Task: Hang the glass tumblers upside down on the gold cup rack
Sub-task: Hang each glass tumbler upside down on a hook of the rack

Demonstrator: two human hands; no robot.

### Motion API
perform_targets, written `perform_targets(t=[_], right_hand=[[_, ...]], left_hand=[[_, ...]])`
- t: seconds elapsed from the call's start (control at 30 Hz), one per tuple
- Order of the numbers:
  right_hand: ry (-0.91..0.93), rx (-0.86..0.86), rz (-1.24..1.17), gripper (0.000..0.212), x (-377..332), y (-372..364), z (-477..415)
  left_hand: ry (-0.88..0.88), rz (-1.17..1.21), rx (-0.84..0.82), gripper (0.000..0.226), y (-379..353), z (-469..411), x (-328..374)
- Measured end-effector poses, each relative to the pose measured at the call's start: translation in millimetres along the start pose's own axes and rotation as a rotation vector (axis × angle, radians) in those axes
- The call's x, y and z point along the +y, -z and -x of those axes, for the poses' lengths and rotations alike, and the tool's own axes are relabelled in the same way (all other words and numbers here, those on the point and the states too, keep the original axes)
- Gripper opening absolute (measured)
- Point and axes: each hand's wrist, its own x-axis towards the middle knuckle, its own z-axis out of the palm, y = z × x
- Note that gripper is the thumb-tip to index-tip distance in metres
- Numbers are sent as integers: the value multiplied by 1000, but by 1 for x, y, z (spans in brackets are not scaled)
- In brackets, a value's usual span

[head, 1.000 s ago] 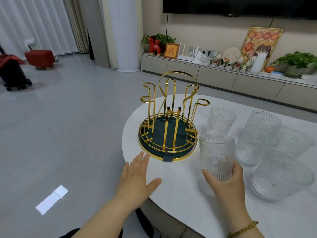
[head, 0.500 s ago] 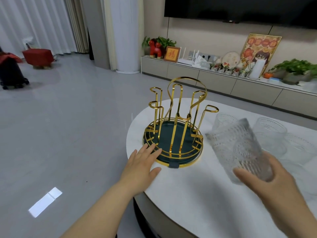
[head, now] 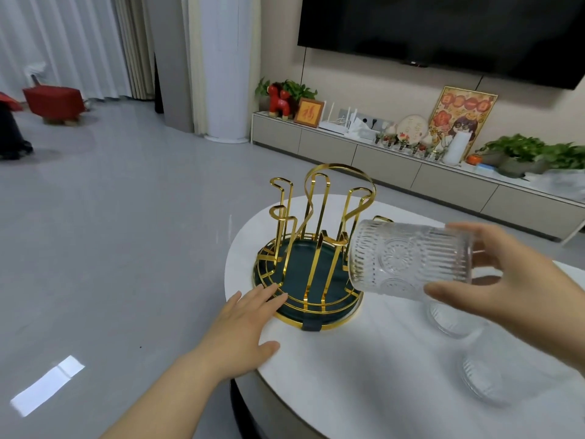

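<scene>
A ribbed glass tumbler (head: 408, 259) is up in the air, tipped onto its side, its mouth turned toward the gold cup rack (head: 311, 248) and overlapping the rack's right edge from where I stand. The right hand (head: 519, 280) has it by the base end, fingers (head: 468, 231) wrapped over the top and thumb underneath, closed firmly on the glass.

The rack sits near the left rim of the white surface (head: 364, 359), its gold prongs standing up from a dark green round tray, all of them bare. The prong nearest the tumbler is partly hidden behind the glass.

The left hand (head: 243, 324) lies flat at the front left of the rack, fingers spread and holding nothing, the fingertips touching the gold ring of the base.

To the right of the rack, below the raised tumbler, more glass tumblers (head: 452, 318) stand on the surface, blurred and partly hidden by the right hand; I cannot tell how many.

Well behind the rack a long low cabinet (head: 395, 163) runs along the wall, crowded with potted plants, a red horse figure (head: 280, 103), framed pictures and a white router, under a dark wall-mounted screen (head: 443, 30). Far to the left of the rack, a red stool (head: 53, 101) stands on the grey floor.
</scene>
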Motion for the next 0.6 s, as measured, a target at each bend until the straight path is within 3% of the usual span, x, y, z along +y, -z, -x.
perform_targets(t=[0.23, 0.6], right_hand=[[103, -38, 103, 67, -29, -12, -31], [55, -116, 98, 77, -32, -55, -55]], left_hand=[[40, 40, 4, 73, 1, -2, -4], [17, 88, -9, 75, -1, -4, -10]])
